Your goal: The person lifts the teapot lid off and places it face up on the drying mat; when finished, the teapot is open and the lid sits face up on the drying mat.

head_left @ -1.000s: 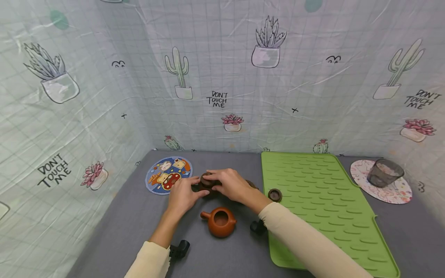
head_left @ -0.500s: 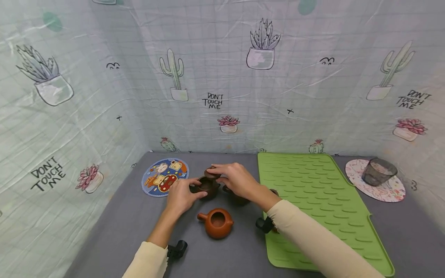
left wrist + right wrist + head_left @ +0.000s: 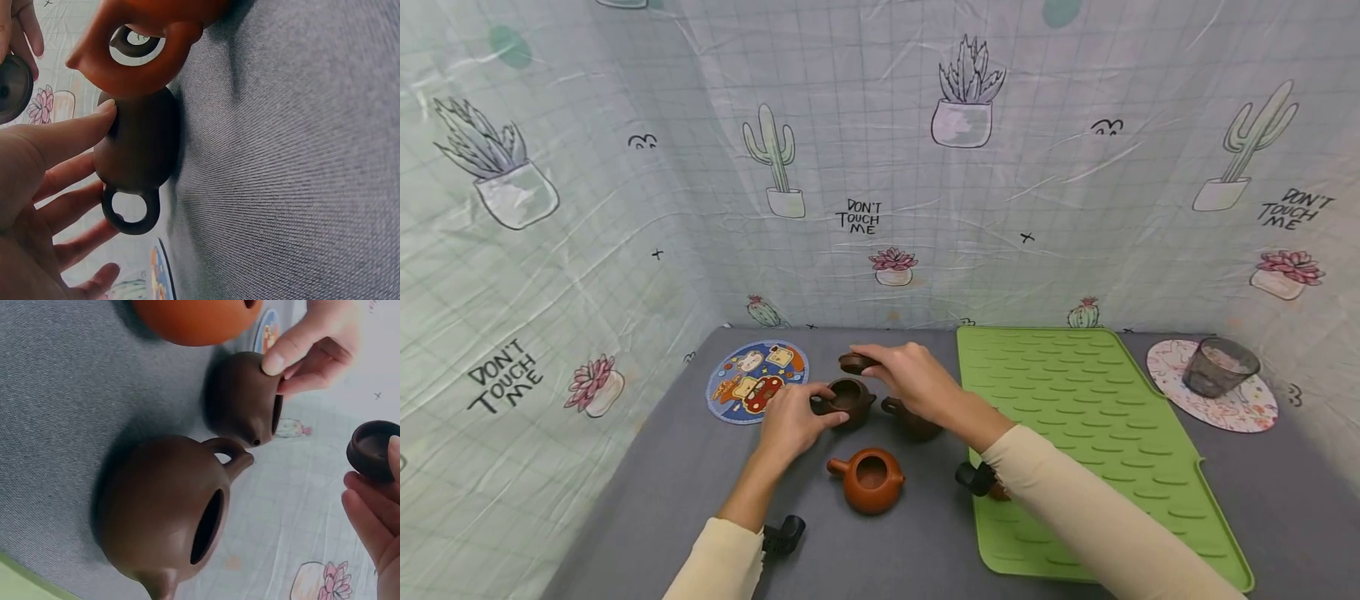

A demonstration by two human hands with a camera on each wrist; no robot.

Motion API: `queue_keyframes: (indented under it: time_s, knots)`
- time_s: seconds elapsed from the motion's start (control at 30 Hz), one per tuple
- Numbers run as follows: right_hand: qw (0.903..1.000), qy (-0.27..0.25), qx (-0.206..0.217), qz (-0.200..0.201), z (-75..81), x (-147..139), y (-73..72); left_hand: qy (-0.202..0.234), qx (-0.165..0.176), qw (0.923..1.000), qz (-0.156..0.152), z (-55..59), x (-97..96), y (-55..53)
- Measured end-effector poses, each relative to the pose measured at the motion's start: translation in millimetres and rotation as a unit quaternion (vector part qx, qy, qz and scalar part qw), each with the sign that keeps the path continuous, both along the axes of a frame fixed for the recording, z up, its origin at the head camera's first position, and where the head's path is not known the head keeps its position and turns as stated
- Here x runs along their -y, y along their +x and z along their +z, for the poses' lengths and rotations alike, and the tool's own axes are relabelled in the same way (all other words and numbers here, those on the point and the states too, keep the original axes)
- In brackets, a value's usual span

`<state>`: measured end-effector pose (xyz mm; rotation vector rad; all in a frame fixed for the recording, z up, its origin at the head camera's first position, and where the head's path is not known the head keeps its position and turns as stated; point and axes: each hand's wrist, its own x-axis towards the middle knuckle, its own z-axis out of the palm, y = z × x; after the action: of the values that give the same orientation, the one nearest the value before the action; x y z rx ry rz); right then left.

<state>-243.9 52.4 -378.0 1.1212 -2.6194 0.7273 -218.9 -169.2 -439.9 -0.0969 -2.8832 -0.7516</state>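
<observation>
A small dark brown teapot (image 3: 859,417) stands uncovered on the grey table, its handle toward the left. My left hand (image 3: 790,425) grips its rim between thumb and fingers, as the right wrist view also shows for this teapot (image 3: 240,400). Above and just behind the opening, my right hand (image 3: 917,385) pinches a dark brown teapot lid (image 3: 854,363), its hollow underside showing in the right wrist view. Beneath the right hand sits a second dark brown teapot (image 3: 917,427), partly hidden in the head view. Nearer me is an orange-brown teapot (image 3: 872,498) with an uncovered opening.
On the right lies a green ridged mat (image 3: 1075,467), with a reddish-brown piece (image 3: 1000,492) partly hidden behind my right wrist. Behind it, a grey translucent cup (image 3: 1217,371) stands on a pink patterned coaster (image 3: 1262,408). A blue cartoon coaster (image 3: 726,392) lies back left.
The right hand has lifted the lid off the small dark teapot, raising it up and back. The left hand keeps its grip on the teapot. The head view has shifted slightly.
</observation>
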Motion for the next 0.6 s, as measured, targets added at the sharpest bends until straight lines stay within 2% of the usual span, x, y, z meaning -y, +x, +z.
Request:
queue_keyframes:
  time_s: [0.13, 0.27, 0.4, 0.6]
  knots:
    - [0.9999, -0.010, 0.006, -0.001, 2.7, -3, -0.4, 0.003, -0.003, 1.0000, 0.000, -1.9, 0.0, 0.2]
    - [0.9988, -0.036, 0.032, -0.005, 0.9, -6, -1.3, 0.001, -0.005, 1.0000, 0.002, -4.1, -0.7, 0.8]
    - [0.9967, -0.059, 0.050, -0.027, -0.3, -10, -2.9, -0.002, -0.005, 1.0000, 0.004, -3.8, -1.9, 0.7]
    - [0.9943, -0.079, 0.054, -0.048, 0.8, -13, -7.2, -0.004, -0.009, 0.9999, 0.011, -1.6, -0.9, -0.2]
